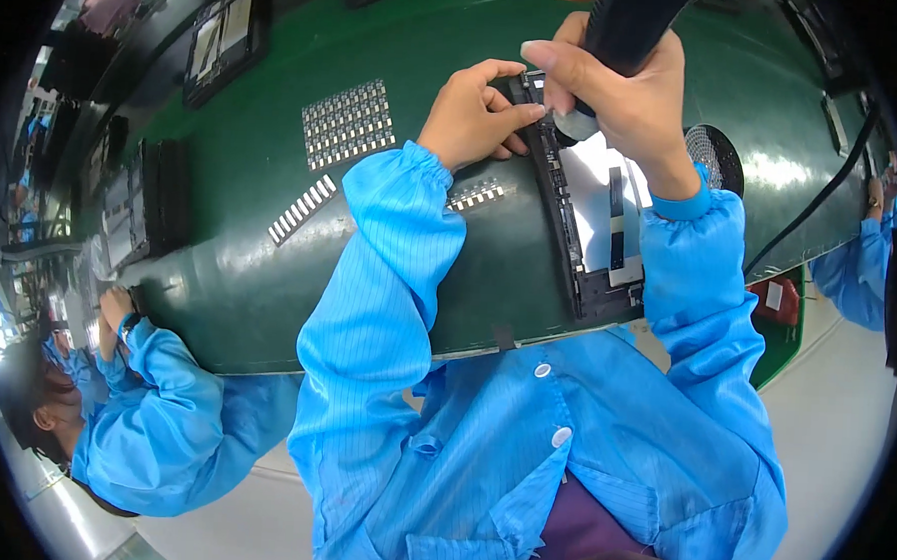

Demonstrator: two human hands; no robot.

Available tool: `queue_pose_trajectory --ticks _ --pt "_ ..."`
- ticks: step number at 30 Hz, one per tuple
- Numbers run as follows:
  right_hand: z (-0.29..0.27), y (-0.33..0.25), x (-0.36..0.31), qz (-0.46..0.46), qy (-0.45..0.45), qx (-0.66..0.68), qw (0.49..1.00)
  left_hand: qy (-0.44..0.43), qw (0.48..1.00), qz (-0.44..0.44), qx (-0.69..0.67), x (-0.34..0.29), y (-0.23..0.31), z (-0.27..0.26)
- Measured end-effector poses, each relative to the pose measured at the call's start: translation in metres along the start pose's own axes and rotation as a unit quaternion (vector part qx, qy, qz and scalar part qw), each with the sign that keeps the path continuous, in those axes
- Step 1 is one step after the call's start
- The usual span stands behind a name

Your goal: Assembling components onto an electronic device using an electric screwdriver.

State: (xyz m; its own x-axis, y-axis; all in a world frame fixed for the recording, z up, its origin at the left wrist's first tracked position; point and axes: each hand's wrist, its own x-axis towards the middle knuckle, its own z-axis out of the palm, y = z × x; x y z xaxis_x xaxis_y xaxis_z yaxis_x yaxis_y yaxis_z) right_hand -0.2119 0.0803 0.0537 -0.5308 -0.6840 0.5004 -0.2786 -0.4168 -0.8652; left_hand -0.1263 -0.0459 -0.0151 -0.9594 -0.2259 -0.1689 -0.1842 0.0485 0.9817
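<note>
An opened tablet-like device (576, 256) with a black frame, small circuit parts along its left side and a shiny pale middle lies in front of me. My left hand (481, 116) is closed at its upper left edge, thumb on the frame and index finger by the top corner. In my right hand (626, 103) is a thick black cylindrical hand tool (635, 28), its rounded grey end down over the upper part of the device. What lies under that end is hidden.
Left of my hands lie a sheet of small parts (349, 126), a strip with white pieces (302, 211) and a shorter strip (477, 194). A round black perforated dish (716, 157) and a black cable (822, 201) are right. A co-worker (163, 408) sits left near stacked black devices (146, 207).
</note>
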Motion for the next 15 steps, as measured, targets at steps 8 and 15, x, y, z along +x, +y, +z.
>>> queue_pose_trajectory --ticks 8,15 --pt "0.008 -0.014 -0.005 0.093 0.035 0.025 0.995 0.006 1.000 -0.006 0.011 -0.005 0.004 -0.002" --pt "0.005 0.009 0.000 0.098 0.041 0.034 0.994 0.005 1.000 -0.015 0.015 -0.003 0.001 0.000"
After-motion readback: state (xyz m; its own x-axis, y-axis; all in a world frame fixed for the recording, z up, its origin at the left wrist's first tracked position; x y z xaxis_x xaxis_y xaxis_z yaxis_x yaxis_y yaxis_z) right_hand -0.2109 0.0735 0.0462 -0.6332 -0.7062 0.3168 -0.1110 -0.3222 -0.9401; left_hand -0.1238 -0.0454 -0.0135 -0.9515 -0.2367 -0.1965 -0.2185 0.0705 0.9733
